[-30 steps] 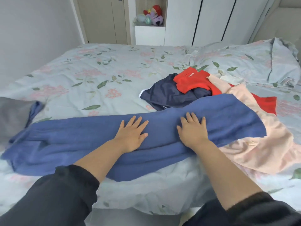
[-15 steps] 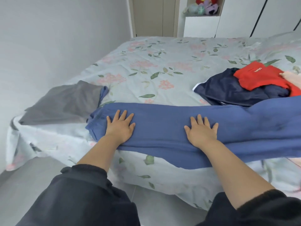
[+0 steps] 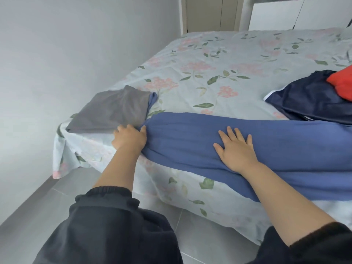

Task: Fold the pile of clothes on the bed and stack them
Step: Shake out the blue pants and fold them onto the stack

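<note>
The left hand (image 3: 129, 138) is gripping the bunched end of the blue garment (image 3: 190, 140), which is lying along the near edge of the bed (image 3: 219, 54). The right hand (image 3: 236, 149) is pressing on it, fingers spread. The grey garment (image 3: 112, 113) is lying folded. The navy garment (image 3: 312, 103) and red garment (image 3: 342, 82) are waiting unfolded.

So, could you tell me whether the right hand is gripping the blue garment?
No, the right hand lies flat on the blue garment with its fingers straight and spread, pressing rather than gripping.

Home bedroom: a bed (image 3: 238, 60) is wearing a floral sheet (image 3: 163, 187), clothes (image 3: 314, 103) lying on it, wardrobe doors (image 3: 203, 14) standing behind.
</note>
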`<state>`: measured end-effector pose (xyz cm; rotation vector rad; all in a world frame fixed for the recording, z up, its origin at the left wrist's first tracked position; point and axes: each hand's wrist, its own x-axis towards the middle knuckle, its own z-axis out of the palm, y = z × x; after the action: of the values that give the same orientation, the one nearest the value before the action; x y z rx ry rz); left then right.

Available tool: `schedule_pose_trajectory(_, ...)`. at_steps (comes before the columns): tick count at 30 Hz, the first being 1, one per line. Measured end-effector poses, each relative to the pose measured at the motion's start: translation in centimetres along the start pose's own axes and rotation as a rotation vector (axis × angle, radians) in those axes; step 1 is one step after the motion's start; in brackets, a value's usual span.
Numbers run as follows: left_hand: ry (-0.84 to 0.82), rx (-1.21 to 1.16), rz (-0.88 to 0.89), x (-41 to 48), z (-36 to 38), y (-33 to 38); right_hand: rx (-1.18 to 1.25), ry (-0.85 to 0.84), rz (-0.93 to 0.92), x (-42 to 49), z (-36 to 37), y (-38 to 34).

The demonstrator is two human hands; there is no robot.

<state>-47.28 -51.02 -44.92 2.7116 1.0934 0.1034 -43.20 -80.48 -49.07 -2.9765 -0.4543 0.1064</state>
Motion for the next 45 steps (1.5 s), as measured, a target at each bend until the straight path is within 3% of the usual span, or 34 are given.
schedule_pose_trajectory(5,-0.161,-0.264,-0.026,0.6,-0.2,-0.4,0.055,0.012,-0.021,-0.3,-0.4,0.2)
schedule_pose_trajectory(9,-0.059,-0.469,-0.02,-0.4,-1.1,0.7,0.269,0.034,0.0,-0.7,-1.4,1.0)
schedule_pose_trajectory(12,0.111,-0.522,0.151,-2.7,-2.1,3.7,0.609,0.123,0.118,-1.3,-2.9,2.5)
schedule_pose_trajectory(15,0.192,-0.478,0.481,-6.5,-2.7,8.1,0.838,0.213,0.286,-2.0,-4.4,4.9)
schedule_pose_trajectory(16,0.118,-0.49,0.623,-7.7,-2.5,9.4,0.92,0.236,0.339,-2.2,-4.8,5.7)
schedule_pose_trajectory(18,-0.269,-0.581,0.826,-10.0,-2.4,11.0,1.15,0.263,0.431,-2.5,-5.4,7.0)
schedule_pose_trajectory(20,-0.634,-0.659,0.865,-10.8,-2.4,11.2,1.373,0.251,0.508,-2.8,-5.9,7.8)
schedule_pose_trajectory(22,-0.572,-0.665,0.813,-10.2,-2.0,10.8,1.477,0.17,0.546,-3.0,-6.0,8.2)
schedule_pose_trajectory(24,-0.296,-0.483,0.674,-8.8,-1.4,10.0,1.439,0.097,0.551,-3.2,-6.0,7.7)
schedule_pose_trajectory(25,-0.236,-0.374,0.581,-8.2,-1.0,9.6,1.37,0.077,0.55,-3.2,-5.9,7.3)
schedule_pose_trajectory(28,-0.343,-0.229,0.396,-7.4,0.1,8.8,1.125,0.04,0.51,-3.2,-5.7,5.8)
schedule_pose_trajectory(35,-0.508,-0.443,0.4,-8.2,1.7,9.4,1.131,-0.028,0.377,-2.9,-4.4,2.8)
schedule_pose_trajectory(38,-0.542,-0.495,0.394,-8.3,1.7,9.3,1.098,0.112,0.37,-2.6,-4.7,3.0)
schedule_pose_trajectory(40,-0.537,-0.498,0.381,-8.2,1.9,9.4,0.81,0.204,0.376,-2.8,-5.1,3.8)
schedule_pose_trajectory(43,-0.555,-0.545,0.312,-8.1,2.0,9.5,0.284,0.102,0.382,-3.5,-5.0,3.9)
schedule_pose_trajectory(45,-0.606,-0.608,0.268,-8.0,1.9,9.6,0.038,0.214,0.308,-3.8,-4.8,3.4)
